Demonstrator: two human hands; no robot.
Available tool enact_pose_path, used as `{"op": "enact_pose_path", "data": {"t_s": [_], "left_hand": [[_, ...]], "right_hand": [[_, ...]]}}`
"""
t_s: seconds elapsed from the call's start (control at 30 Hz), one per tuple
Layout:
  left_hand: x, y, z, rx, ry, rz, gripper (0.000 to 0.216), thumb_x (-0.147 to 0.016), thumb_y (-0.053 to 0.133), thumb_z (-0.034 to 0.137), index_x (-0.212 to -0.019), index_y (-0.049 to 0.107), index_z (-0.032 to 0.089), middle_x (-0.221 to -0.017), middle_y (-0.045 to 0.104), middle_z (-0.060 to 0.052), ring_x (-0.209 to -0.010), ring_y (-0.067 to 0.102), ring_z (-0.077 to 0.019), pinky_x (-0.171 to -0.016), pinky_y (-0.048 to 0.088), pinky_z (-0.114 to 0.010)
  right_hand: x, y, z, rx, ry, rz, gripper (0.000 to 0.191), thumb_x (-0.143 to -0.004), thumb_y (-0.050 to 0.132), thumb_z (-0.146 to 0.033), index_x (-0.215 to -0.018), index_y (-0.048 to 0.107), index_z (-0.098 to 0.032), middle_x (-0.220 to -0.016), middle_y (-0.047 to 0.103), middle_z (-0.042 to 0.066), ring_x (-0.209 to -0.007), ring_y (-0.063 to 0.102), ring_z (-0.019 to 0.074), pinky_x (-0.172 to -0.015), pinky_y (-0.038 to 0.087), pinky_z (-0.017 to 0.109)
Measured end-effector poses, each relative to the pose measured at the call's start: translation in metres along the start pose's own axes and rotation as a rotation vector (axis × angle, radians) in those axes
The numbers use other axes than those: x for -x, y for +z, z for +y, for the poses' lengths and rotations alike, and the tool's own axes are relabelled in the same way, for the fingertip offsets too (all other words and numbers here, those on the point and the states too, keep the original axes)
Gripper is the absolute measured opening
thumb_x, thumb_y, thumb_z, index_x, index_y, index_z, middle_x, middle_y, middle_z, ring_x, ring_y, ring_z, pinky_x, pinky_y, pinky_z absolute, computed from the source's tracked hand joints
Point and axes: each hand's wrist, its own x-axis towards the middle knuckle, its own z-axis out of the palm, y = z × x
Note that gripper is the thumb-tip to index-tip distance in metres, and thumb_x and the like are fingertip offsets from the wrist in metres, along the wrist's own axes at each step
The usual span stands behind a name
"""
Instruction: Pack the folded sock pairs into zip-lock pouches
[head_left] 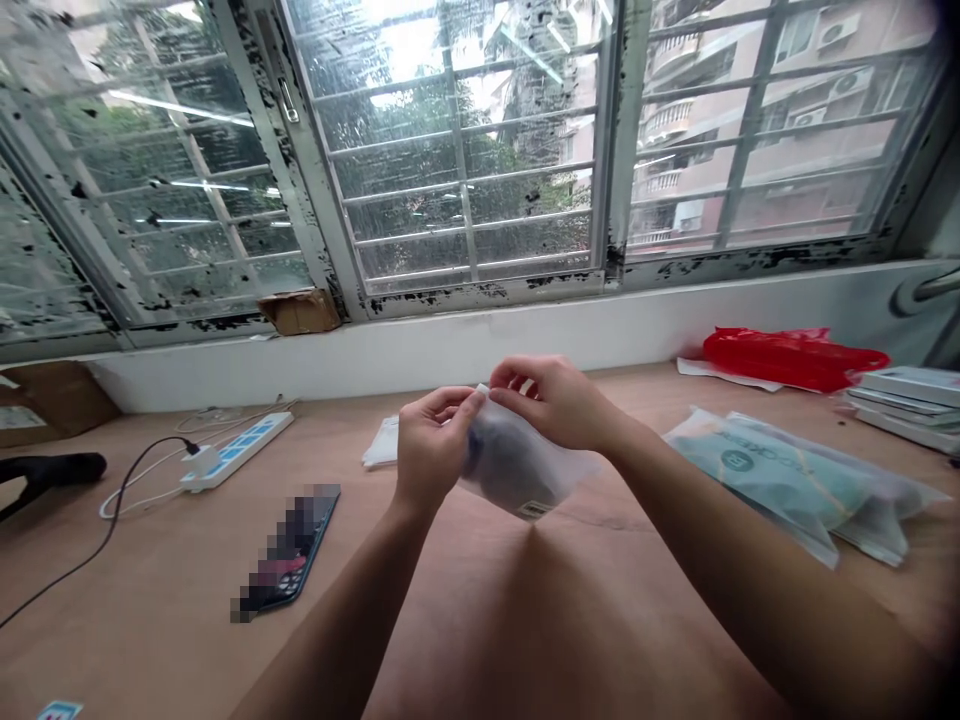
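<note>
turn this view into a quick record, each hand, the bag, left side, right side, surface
left hand: pinching a frosted translucent plastic bag at its upper edge
right hand: fingertips at that same edge, grip unclear
bag contents: something dark, details blurred
left side: long white-and-blue power strip, dark rectangular phone partly pixelated
right side: frosted plastic package with teal contents, shiny red plastic bag
surface: light brown wooden table
</note>
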Motion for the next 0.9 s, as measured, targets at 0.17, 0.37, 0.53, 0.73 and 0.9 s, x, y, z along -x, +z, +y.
{"op": "enact_pose_path", "data": {"t_s": [0.17, 0.37, 0.53, 0.73, 0.9], "left_hand": [[0.001, 0.002, 0.007, 0.001, 0.009, -0.049, 0.018, -0.073, 0.076, 0.034, -0.076, 0.076, 0.017, -0.074, 0.074, -0.004, -0.069, 0.067, -0.0189, -0.061, 0.051, -0.025], [-0.008, -0.011, 0.011, -0.052, -0.007, 0.086, 0.019, -0.07, 0.078, 0.033, -0.075, 0.075, 0.015, -0.066, 0.07, -0.002, -0.059, 0.061, -0.0146, -0.055, 0.047, -0.023], [-0.041, -0.056, 0.003, 0.004, 0.055, 0.403, 0.025, -0.07, 0.08, 0.031, -0.087, 0.074, 0.014, -0.072, 0.068, 0.0, -0.064, 0.059, -0.0123, -0.062, 0.049, -0.024], [-0.043, -0.058, -0.03, 0.168, 0.013, 0.509, 0.026, -0.064, 0.081, 0.029, -0.08, 0.07, 0.012, -0.068, 0.063, 0.002, -0.062, 0.055, -0.0101, -0.061, 0.046, -0.023], [-0.017, -0.025, -0.046, 0.082, 0.04, 0.388, 0.025, -0.074, 0.071, 0.04, -0.083, 0.067, 0.016, -0.073, 0.062, 0.002, -0.064, 0.056, -0.0106, -0.061, 0.045, -0.021]], "right_hand": [[0.001, 0.005, 0.001, 0.1, -0.11, 0.003, 0.017, -0.094, 0.049, -0.03, -0.092, 0.062, -0.019, -0.088, 0.067, 0.002, -0.078, 0.057, 0.014, -0.071, 0.04, 0.026], [0.0, 0.001, 0.004, 0.294, -0.168, -0.091, 0.021, -0.096, 0.044, -0.029, -0.091, 0.063, -0.02, -0.085, 0.066, 0.002, -0.074, 0.054, 0.0138, -0.068, 0.033, 0.025], [0.001, -0.014, 0.025, 0.354, -0.126, -0.289, 0.019, -0.09, 0.049, -0.025, -0.084, 0.067, -0.02, -0.073, 0.064, 0.0, -0.064, 0.047, 0.0122, -0.064, 0.03, 0.025], [0.003, -0.011, 0.037, 0.286, 0.062, -0.368, 0.027, -0.082, 0.062, -0.045, -0.099, 0.067, -0.024, -0.092, 0.069, 0.002, -0.075, 0.056, 0.0159, -0.065, 0.034, 0.025], [0.003, 0.014, 0.027, 0.311, 0.175, -0.439, 0.034, -0.074, 0.067, -0.053, -0.086, 0.066, -0.021, -0.077, 0.064, 0.002, -0.068, 0.053, 0.0154, -0.057, 0.031, 0.024]]}}
